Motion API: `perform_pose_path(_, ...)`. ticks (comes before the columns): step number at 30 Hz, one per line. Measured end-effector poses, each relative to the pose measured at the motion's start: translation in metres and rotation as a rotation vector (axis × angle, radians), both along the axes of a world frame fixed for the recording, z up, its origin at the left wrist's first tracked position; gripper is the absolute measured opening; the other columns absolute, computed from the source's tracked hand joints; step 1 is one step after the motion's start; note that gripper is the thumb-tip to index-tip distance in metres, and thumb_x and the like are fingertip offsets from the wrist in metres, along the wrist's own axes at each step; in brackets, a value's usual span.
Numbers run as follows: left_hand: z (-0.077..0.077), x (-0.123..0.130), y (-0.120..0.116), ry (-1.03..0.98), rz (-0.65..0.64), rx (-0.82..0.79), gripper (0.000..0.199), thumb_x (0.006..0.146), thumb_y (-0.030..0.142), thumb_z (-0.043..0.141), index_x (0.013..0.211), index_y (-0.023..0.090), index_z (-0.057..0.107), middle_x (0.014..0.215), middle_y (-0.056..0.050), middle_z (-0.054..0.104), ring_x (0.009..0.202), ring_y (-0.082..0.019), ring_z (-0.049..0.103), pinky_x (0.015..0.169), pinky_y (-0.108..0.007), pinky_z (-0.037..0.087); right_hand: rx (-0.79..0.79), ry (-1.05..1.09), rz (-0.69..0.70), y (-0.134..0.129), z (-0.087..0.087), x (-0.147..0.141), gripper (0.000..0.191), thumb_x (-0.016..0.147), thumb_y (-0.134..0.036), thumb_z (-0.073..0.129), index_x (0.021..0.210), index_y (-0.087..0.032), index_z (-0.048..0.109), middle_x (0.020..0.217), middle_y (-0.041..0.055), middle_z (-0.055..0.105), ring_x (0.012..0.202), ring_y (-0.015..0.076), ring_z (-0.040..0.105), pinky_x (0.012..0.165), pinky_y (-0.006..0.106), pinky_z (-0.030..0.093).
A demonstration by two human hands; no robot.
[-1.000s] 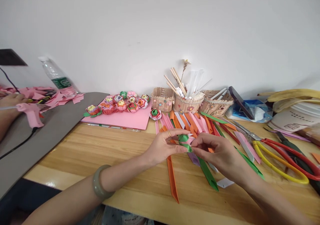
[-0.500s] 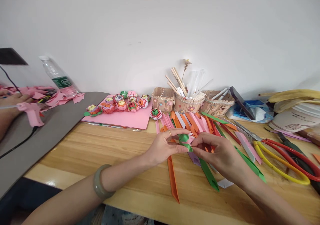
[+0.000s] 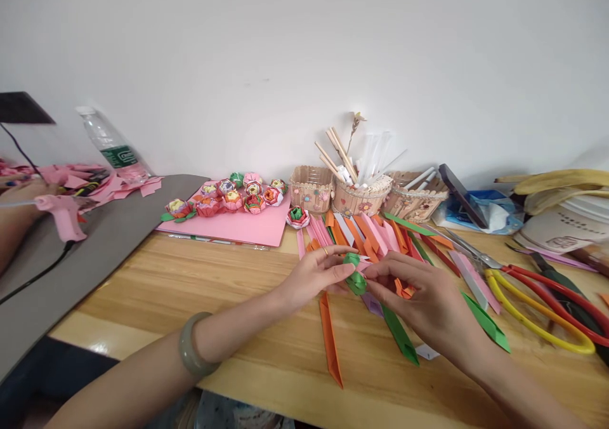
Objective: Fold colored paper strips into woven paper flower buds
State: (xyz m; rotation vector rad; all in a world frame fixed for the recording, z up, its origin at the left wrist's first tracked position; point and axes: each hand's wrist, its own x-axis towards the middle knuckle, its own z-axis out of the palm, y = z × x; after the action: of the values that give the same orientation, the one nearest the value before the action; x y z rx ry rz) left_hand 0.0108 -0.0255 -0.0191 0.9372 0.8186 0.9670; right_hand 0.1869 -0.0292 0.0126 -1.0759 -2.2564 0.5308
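Observation:
Between my two hands is a small folded paper flower [image 3: 355, 281], green outside with some pink and white paper showing. My left hand [image 3: 318, 273] pinches it from the left, thumb on the green paper. From the right, the fingertips of my right hand [image 3: 413, 284] grip its pink and green edge. Beneath and behind my hands lie folded paper strips [image 3: 368, 229] in orange, pink, white and green. An orange strip [image 3: 329, 340] points toward the table's front edge, and a green strip [image 3: 398, 334] lies below my right hand.
Several finished paper flowers [image 3: 233, 200] sit on pink paper [image 3: 228, 228]. Decorated baskets [image 3: 311, 191] with sticks stand by the wall. Large scissors [image 3: 537, 302] lie at right near a tub [image 3: 556, 226]. At left are a pink glue gun [image 3: 64, 216], a bottle [image 3: 114, 150] and another person's hand [image 3: 19, 210].
The green paper flower has turned between my fingers. My left thumb has shifted up onto its green part, and my right fingers still grip its edge.

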Motion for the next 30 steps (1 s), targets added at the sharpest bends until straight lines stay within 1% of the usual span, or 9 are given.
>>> perform_pose_path(3,0.0011,0.0001,-0.0006,-0.004,0.015,0.006,0.040,0.064,0.030,0.071,0.100,0.019,0.057,0.098,-0.005,0.057,0.077,-0.013,0.057,0.061,-0.024,0.048,0.069,0.041,0.013,-0.0017,0.0001,-0.0011,0.014,0.083,-0.021,0.049,0.082,-0.020,0.063,0.073,0.0044,0.064,0.063,0.0146,0.058,0.057,0.027,0.046)
perform_pose_path(5,0.0005,0.0010,-0.0005,-0.009,0.048,0.034,0.042,0.063,0.027,0.072,0.101,0.019,0.056,0.102,-0.004,0.054,0.075,-0.011,0.055,0.060,-0.023,0.048,0.158,0.062,-0.015,-0.0031,-0.0011,-0.0023,0.014,0.082,-0.018,0.050,0.084,-0.020,0.064,0.073,0.0046,0.065,0.062,0.0142,0.059,0.056,0.027,0.047)
perform_pose_path(8,-0.0026,0.0025,0.0008,-0.050,0.101,0.102,0.044,0.061,0.021,0.073,0.101,0.019,0.056,0.104,-0.004,0.053,0.080,-0.011,0.055,0.066,-0.024,0.048,0.326,0.077,-0.075,-0.0054,-0.0036,-0.0031,0.013,0.080,-0.016,0.053,0.086,-0.019,0.065,0.073,0.0052,0.065,0.060,0.0147,0.059,0.055,0.027,0.047)
perform_pose_path(11,-0.0060,0.0027,0.0025,-0.106,0.134,0.123,0.046,0.058,0.017,0.074,0.099,0.020,0.056,0.102,-0.002,0.053,0.085,-0.012,0.056,0.072,-0.026,0.047,0.413,0.099,-0.129,-0.0068,-0.0050,-0.0025,0.016,0.079,-0.014,0.053,0.090,-0.020,0.064,0.075,0.0062,0.065,0.063,0.0155,0.059,0.055,0.028,0.047)
perform_pose_path(13,-0.0071,0.0023,0.0031,-0.114,0.143,0.124,0.048,0.056,0.016,0.075,0.099,0.020,0.056,0.100,-0.002,0.052,0.084,-0.013,0.057,0.071,-0.026,0.046,0.426,0.099,-0.122,-0.0068,-0.0051,-0.0022,0.020,0.080,-0.013,0.052,0.095,-0.021,0.063,0.077,0.0067,0.064,0.063,0.0150,0.059,0.054,0.027,0.048)
perform_pose_path(18,-0.0070,0.0018,0.0024,-0.120,0.200,0.145,0.049,0.055,0.014,0.075,0.099,0.022,0.054,0.102,-0.001,0.053,0.086,-0.013,0.057,0.073,-0.026,0.044,0.451,0.146,0.023,-0.0057,-0.0049,-0.0030,0.024,0.080,-0.008,0.053,0.098,-0.021,0.062,0.075,0.0049,0.063,0.061,0.0130,0.058,0.052,0.025,0.047)
perform_pose_path(22,-0.0069,0.0023,0.0025,-0.151,0.209,0.163,0.050,0.054,0.011,0.076,0.098,0.023,0.054,0.105,-0.001,0.052,0.088,-0.013,0.057,0.077,-0.027,0.043,0.417,0.169,-0.014,-0.0048,-0.0043,-0.0029,0.027,0.080,-0.006,0.052,0.101,-0.020,0.060,0.078,0.0055,0.062,0.065,0.0132,0.058,0.054,0.024,0.047)
perform_pose_path(26,-0.0060,0.0025,0.0035,-0.195,0.222,0.166,0.054,0.052,0.008,0.075,0.099,0.023,0.054,0.106,0.000,0.052,0.089,-0.013,0.056,0.077,-0.026,0.043,0.441,0.167,0.020,-0.0055,-0.0029,0.0004,0.024,0.079,-0.006,0.053,0.096,-0.021,0.060,0.077,0.0042,0.062,0.065,0.0136,0.057,0.055,0.025,0.046)
perform_pose_path(30,-0.0054,0.0022,0.0038,-0.232,0.231,0.134,0.054,0.051,0.007,0.076,0.098,0.020,0.054,0.100,-0.001,0.057,0.088,-0.014,0.057,0.077,-0.028,0.044,0.488,0.203,-0.065,-0.0055,-0.0021,0.0044,0.027,0.079,-0.003,0.052,0.097,-0.021,0.059,0.078,0.0029,0.060,0.067,0.0129,0.055,0.057,0.025,0.044)
